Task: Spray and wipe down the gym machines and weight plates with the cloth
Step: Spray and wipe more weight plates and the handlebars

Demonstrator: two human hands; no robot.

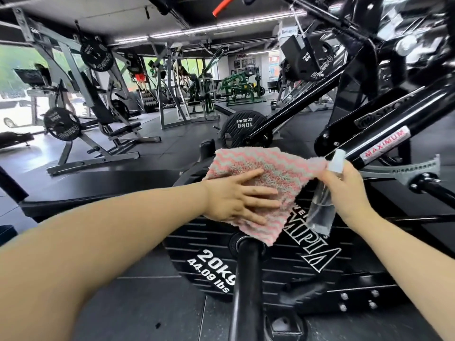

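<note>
Bare forearms, no sleeves visible

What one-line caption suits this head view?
Left hand presses cloth onto 20kg plate; right hand holds spray bottle.

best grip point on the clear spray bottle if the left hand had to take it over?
Take the clear plastic spray bottle by its lower body, coming from the left and below. The right hand holds its neck under the white cap and also pinches the corner of the pink-and-grey zigzag cloth, so the top is taken. The body hangs free and bare against the black 20 kg weight plate.
</note>
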